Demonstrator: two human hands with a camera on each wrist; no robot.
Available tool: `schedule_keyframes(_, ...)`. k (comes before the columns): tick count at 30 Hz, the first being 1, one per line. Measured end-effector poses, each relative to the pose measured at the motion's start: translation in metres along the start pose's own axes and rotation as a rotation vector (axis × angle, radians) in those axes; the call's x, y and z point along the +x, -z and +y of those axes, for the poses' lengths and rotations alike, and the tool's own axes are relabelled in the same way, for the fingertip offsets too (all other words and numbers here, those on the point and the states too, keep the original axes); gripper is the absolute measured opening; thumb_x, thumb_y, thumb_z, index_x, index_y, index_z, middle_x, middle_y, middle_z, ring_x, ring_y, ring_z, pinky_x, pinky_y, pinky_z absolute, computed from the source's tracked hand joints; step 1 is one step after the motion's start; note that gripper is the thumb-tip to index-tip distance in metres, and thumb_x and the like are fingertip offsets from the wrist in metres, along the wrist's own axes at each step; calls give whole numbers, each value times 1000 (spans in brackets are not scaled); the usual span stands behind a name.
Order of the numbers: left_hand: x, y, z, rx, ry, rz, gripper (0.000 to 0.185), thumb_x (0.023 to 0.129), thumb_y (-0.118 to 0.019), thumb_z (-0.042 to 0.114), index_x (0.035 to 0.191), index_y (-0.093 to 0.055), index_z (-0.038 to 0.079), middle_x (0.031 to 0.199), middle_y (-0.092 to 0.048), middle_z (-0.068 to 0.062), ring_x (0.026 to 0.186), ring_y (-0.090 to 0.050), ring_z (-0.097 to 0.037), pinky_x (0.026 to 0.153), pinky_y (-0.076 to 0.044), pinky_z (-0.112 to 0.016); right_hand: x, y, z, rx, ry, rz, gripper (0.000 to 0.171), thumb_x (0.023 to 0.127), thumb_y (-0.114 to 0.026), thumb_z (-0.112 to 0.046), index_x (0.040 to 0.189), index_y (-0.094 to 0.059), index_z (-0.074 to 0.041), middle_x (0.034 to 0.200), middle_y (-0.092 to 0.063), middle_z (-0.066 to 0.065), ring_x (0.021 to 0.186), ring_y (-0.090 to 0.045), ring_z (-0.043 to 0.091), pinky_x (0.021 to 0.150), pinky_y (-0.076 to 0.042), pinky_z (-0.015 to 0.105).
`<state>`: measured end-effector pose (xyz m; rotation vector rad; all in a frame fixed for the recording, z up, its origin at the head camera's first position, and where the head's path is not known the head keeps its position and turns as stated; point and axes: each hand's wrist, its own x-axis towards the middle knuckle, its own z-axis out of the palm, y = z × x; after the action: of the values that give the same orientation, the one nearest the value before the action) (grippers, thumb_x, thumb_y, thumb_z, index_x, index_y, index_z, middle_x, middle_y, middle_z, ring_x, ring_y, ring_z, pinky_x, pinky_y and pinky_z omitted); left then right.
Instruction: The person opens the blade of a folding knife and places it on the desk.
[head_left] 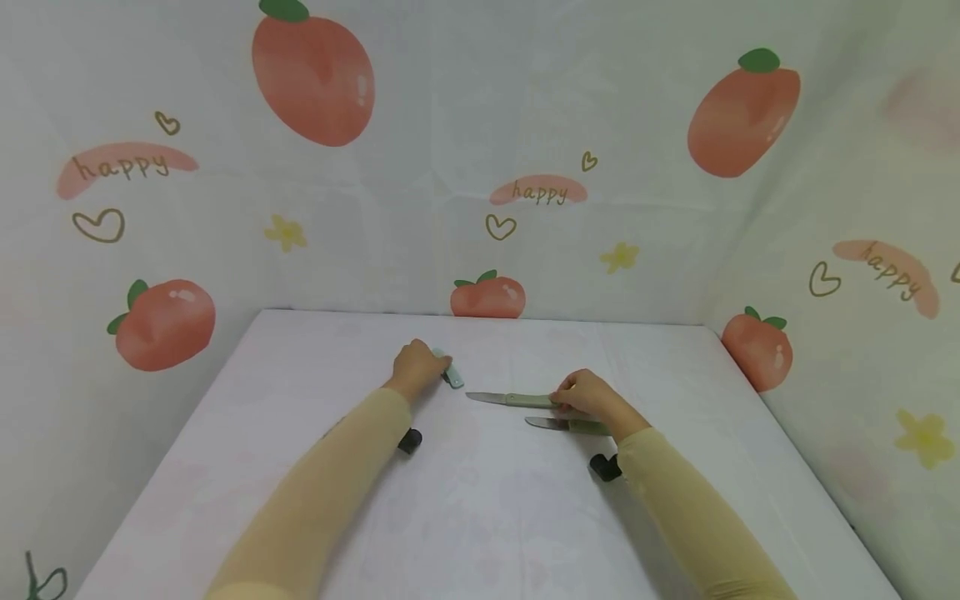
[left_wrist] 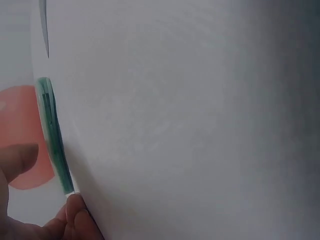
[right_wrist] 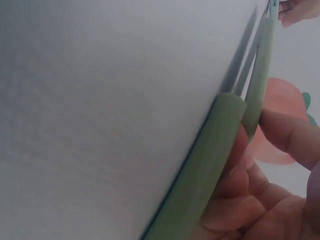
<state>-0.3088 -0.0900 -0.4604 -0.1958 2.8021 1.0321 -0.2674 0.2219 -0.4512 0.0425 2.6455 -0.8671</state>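
Note:
Two knives with pale green handles lie side by side on the white table, blades toward the left. My right hand (head_left: pixel 588 393) pinches the handle end of the farther knife (head_left: pixel 528 400) between thumb and fingers. The nearer knife (head_left: pixel 566 425) lies below that hand, its handle partly hidden by the wrist; in the right wrist view its handle (right_wrist: pixel 205 165) runs along the fingers. My left hand (head_left: pixel 420 368) is at a short, slotted teal-green piece (head_left: pixel 454 377). In the left wrist view, fingertips (left_wrist: pixel 76 204) touch that piece's lower end, while the thumb stands apart from its side.
The white table (head_left: pixel 480 517) ends at the back against a white cloth (head_left: pixel 420 183) printed with peaches, hearts and "happy". Black wrist-worn devices (head_left: pixel 410 441) show at both forearms. The farther knife's tip points toward the teal-green piece.

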Motion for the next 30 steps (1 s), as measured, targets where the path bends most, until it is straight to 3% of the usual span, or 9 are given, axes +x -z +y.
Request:
schedule_keyframes(5, 1, -5, 6, 36, 9, 9, 65, 90, -71, 42, 120, -52, -13, 115, -60, -25, 103, -59, -34, 92, -50, -45, -2, 2, 3, -27, 14, 15, 23, 96, -67, -29, 89, -66, -6, 78, -67, 1, 82, -53, 19, 74, -42, 34)
schedule_keyframes(12, -2, -4, 8, 73, -19, -14, 54, 88, -75, 35, 112, -58, -11, 110, -64, -23, 101, -61, -33, 91, -51, -45, -8, 7, -1, 0, -6, 19, 26, 99, -60, -32, 99, -63, -6, 83, -68, 4, 97, -55, 26, 89, -44, 48)
schedule_keyframes(20, -2, 1, 8, 134, -32, -60, 39, 84, -67, 15, 111, -60, -12, 106, -65, -21, 91, -56, -29, 91, -51, -43, -16, 13, -8, -9, 19, 26, 28, 101, -59, -33, 102, -63, -6, 86, -69, 4, 95, -58, 27, 85, -45, 48)
schedule_keyframes(30, -6, 6, 1, 169, -38, -97, 47, 86, -74, 20, 116, -57, -12, 99, -62, -17, 87, -57, -27, 80, -53, -37, -30, 14, -23, 24, 91, 10, 31, 101, -58, -36, 106, -64, -6, 93, -70, 11, 98, -59, 26, 90, -46, 49)
